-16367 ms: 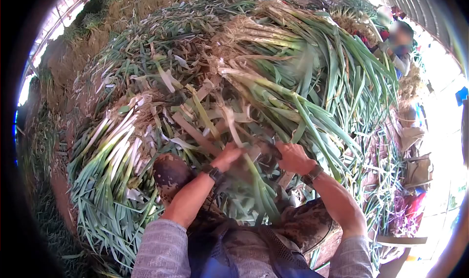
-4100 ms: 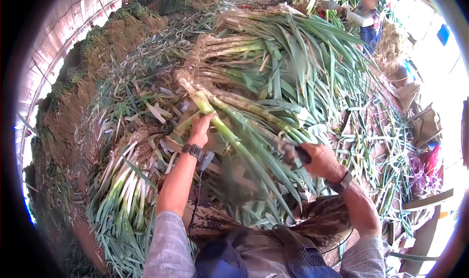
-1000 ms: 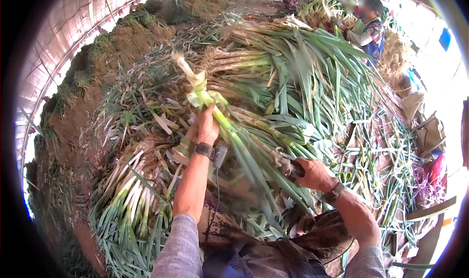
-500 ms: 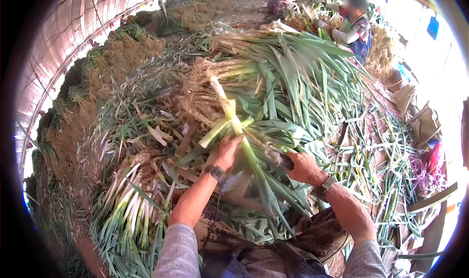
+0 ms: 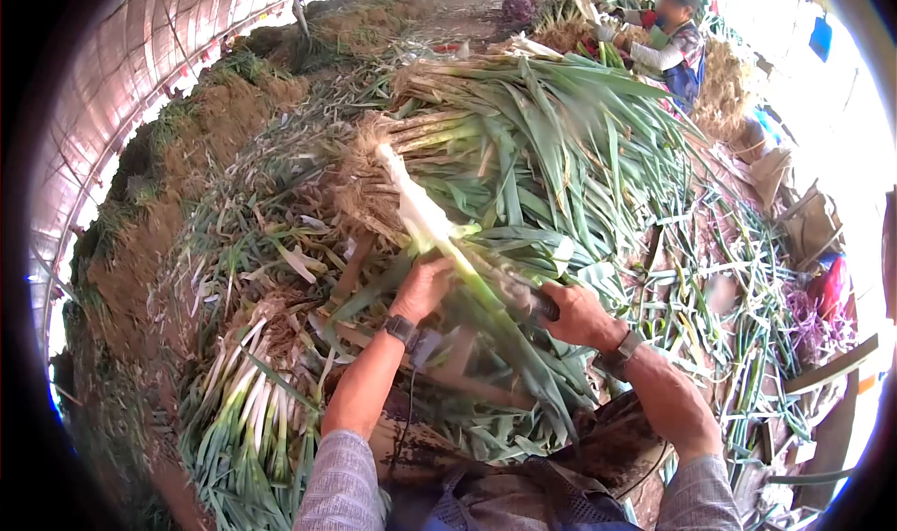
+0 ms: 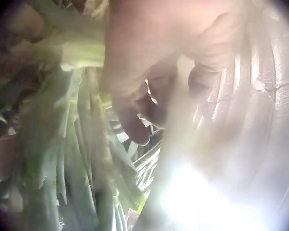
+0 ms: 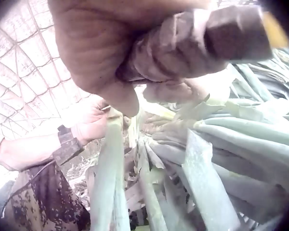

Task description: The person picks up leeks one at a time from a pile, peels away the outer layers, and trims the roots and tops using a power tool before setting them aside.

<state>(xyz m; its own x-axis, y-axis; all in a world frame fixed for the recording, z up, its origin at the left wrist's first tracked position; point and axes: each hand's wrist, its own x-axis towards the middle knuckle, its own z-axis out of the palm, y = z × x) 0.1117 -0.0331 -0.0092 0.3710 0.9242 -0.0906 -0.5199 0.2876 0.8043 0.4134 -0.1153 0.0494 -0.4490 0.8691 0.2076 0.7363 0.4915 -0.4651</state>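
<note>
In the head view my left hand (image 5: 423, 288) grips a leek (image 5: 425, 215) just below its white shank. The root end points up and away, and the green leaves trail down toward my right knee. My right hand (image 5: 581, 317) curls round a tool with a dark handle (image 5: 542, 304), close beside the leek's leaves. In the right wrist view that handle (image 7: 183, 43) is wrapped in a crinkled covering; which kind of tool it is, I cannot tell. The left wrist view shows the left hand (image 6: 168, 43) blurred, with leaves at its left.
A big pile of untrimmed leeks (image 5: 551, 148) lies ahead, roots to the left. Cleaned leeks with white shanks (image 5: 250, 382) lie by my left knee. Leaf scraps (image 5: 252, 204) cover the ground. Another person (image 5: 677, 50) works at the far right, near a red bag (image 5: 830, 288).
The left hand has come down and nearer the right hand with the leek. Loose outer leaves that hung from the shank have come away, baring white. The right hand keeps its tool.
</note>
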